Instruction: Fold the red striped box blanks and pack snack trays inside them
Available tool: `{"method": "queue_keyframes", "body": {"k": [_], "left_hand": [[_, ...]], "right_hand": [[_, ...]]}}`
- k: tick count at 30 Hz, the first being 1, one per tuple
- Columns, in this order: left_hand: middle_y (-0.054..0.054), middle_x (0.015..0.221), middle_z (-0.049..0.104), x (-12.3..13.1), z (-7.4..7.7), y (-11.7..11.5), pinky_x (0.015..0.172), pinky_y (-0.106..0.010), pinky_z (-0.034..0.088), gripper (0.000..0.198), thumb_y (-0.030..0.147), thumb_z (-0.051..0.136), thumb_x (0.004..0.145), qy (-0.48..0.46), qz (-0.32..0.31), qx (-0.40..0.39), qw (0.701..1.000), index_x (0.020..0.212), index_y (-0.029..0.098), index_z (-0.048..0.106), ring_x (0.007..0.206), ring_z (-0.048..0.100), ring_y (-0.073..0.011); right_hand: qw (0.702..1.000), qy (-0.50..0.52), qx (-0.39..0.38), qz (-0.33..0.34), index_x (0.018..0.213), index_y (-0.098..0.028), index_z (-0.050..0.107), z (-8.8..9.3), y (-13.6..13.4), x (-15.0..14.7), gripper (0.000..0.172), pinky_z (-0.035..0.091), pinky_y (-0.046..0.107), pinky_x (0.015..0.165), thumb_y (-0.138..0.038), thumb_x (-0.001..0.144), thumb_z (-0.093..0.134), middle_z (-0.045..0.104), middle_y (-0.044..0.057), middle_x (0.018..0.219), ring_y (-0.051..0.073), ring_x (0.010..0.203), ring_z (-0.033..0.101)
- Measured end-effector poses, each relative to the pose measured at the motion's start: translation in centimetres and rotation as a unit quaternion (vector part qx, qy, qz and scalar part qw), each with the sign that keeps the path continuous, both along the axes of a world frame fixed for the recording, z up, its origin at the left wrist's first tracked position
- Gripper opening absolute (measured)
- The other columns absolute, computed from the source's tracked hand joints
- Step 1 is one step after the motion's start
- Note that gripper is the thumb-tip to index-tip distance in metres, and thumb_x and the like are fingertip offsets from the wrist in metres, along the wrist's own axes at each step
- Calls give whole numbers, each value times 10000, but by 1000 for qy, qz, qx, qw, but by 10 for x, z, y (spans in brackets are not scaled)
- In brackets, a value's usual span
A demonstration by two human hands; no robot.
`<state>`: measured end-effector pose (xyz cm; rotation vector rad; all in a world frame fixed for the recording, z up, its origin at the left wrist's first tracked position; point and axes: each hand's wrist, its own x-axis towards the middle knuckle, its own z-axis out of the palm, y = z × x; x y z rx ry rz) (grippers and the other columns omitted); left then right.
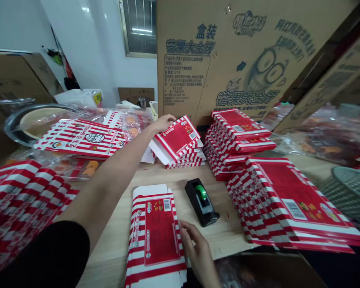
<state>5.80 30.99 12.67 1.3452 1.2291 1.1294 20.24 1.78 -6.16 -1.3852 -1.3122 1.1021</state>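
Observation:
My left hand reaches far across the table and grips the top edge of a flat red-and-white striped carton, tilted up from a small stack. My right hand lies near the front edge with its fingers resting on the right side of another flat striped carton lying on the wooden table. A black tape dispenser with a green roll stands just beyond my right hand.
Stacks of flat striped cartons lie at the right, back right and left. A large printed cardboard box stands behind. Bagged snacks, a metal basin and a green mesh basket surround the table.

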Motion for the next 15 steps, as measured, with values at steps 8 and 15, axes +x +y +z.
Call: {"method": "queue_keyframes", "body": {"k": [8, 15], "left_hand": [[20, 776, 521, 32, -58, -48, 597, -201, 444, 317, 102, 341, 853, -92, 129, -5, 987, 1131, 232, 419, 562, 490, -60], [-61, 1076, 578, 34, -77, -63, 800, -297, 452, 475, 106, 505, 792, -61, 80, 13, 995, 1240, 233, 414, 853, 577, -137]], "right_hand": [[1000, 2, -23, 20, 966, -186, 661, -18, 0, 11, 265, 520, 248, 771, -354, 849, 493, 695, 87, 953, 205, 886, 651], [997, -75, 19, 19, 1109, -192, 607, -35, 5, 2, 314, 461, 353, 920, -314, 849, 480, 635, 108, 1101, 227, 1045, 581]]}}
